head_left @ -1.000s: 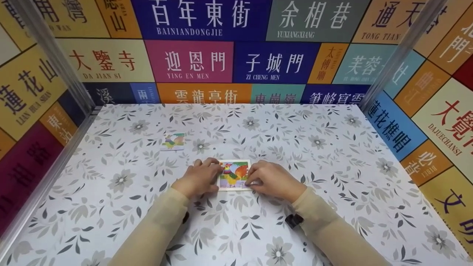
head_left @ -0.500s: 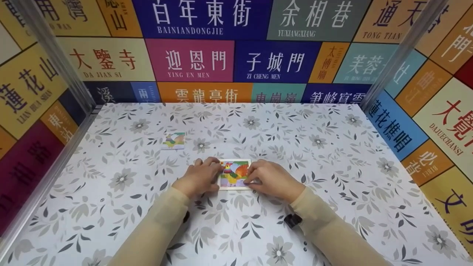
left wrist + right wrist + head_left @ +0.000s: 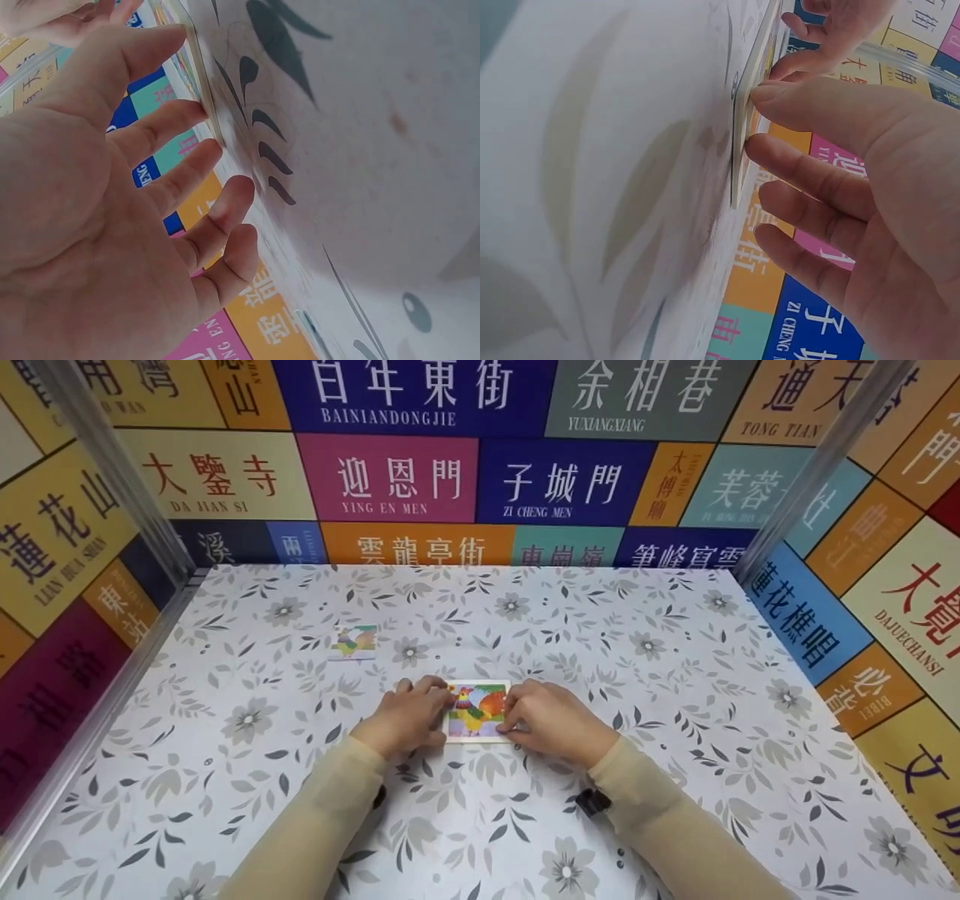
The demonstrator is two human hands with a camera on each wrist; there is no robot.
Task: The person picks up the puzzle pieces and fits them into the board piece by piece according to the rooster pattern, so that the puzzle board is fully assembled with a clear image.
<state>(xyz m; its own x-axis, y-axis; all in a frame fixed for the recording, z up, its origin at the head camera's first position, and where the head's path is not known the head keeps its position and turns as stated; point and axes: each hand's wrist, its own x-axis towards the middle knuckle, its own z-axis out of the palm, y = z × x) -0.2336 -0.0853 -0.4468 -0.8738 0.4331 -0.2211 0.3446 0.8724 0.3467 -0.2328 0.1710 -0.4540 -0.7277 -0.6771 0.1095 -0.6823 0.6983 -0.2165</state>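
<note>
1. Head view: rooster puzzle board [image 3: 477, 711] lying flat near the middle of the floral counter [image 3: 675, 780], flanked by left hand [image 3: 405, 720] at its left edge and right hand [image 3: 551, 720] at its right edge.
2. Left wrist view: fingers [image 3: 176, 124] of the left hand nearly straight and spread, tips against the thin board edge; no curl around it, so pressing rather than gripping.
3. Right wrist view: fingers [image 3: 810, 172] of the right hand likewise extended, tips meeting the board's edge, thumb laid over the top; board edge appears slightly raised off the counter there, though hard to say for sure.
4. Likely trouble: uneven push from the two sides, skewing or sliding the thin board across the smooth covering instead of holding it square.
5. Further risk: squeezing inward from both edges, bowing the board and popping loose any pieces seated in it; seating of pieces too small to judge here.
6. Also possible: fingertips slipping over the low edge onto the picture face, losing the hold altogether.
7. Small reference card [image 3: 353, 643] well apart, up and to the left; unlikely to get knocked unless the left arm sweeps wide.
</note>
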